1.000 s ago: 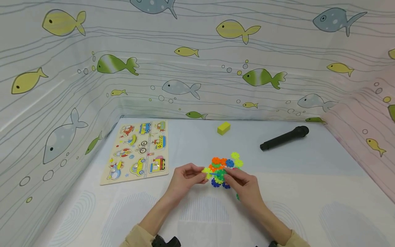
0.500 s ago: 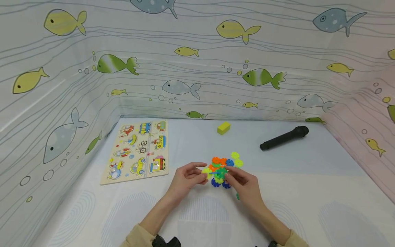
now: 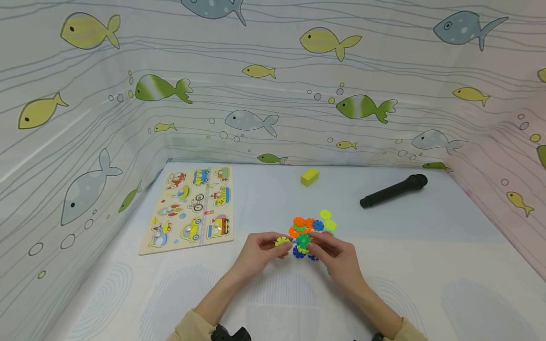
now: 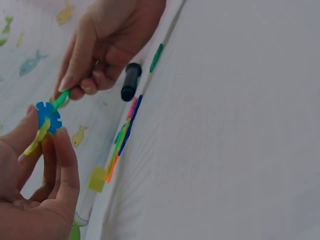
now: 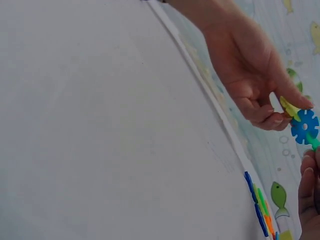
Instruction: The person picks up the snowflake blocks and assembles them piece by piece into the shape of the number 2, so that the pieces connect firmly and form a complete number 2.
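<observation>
And there go my left hand [image 3: 255,253] and the yellow disc [image 3: 282,241], slipping outward, fingertips now pinching the blue disc [image 4: 52,116]; yellow sits slotted left of it, the green disc [image 3: 303,240] right, pinched by my right hand [image 3: 341,259]; three joined, I'd judge, wrists angled inward, loose pile [image 3: 299,221] beyond the blue disc

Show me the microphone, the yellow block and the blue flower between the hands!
Microphone [image 3: 390,192], head view: middle of handle.
Yellow block [image 3: 309,177], head view: its middle.
Blue flower [image 5: 311,124], right wrist view: beside hole.
</observation>
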`<state>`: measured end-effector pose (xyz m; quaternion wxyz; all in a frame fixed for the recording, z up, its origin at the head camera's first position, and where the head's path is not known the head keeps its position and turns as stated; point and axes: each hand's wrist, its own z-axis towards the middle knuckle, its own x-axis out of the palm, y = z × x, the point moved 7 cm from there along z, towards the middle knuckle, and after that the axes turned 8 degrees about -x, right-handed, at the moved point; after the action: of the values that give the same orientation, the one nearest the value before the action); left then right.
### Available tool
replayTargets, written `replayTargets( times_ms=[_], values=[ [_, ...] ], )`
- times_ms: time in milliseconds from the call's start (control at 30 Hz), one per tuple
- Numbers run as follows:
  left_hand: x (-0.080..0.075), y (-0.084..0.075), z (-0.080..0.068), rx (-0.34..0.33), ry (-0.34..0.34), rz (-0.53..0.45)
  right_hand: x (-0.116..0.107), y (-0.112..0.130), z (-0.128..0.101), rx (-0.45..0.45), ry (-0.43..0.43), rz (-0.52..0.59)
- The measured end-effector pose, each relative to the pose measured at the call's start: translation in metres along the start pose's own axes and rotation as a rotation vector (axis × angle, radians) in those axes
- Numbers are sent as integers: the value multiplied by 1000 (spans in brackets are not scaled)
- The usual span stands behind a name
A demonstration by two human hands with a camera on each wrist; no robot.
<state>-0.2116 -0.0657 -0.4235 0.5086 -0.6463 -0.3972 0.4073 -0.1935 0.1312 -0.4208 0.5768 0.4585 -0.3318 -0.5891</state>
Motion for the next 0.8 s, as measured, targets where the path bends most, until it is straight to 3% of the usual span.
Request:
replayTargets(
  times_ms=[133,333,667,800],
  values=[
    [-1,-2,0,12,-17,-5,0,-1,1,14,9,-1],
    [-6,0,1,-7,-97,-68,-9,0,8,75,4,-71],
    [-11,0,1,-21,-155,-190,-53,-11,5,158,12,-204],
    [-15,1,0,-48,-204,-228,-56,-15,3,154,97,-251]
  ],
)
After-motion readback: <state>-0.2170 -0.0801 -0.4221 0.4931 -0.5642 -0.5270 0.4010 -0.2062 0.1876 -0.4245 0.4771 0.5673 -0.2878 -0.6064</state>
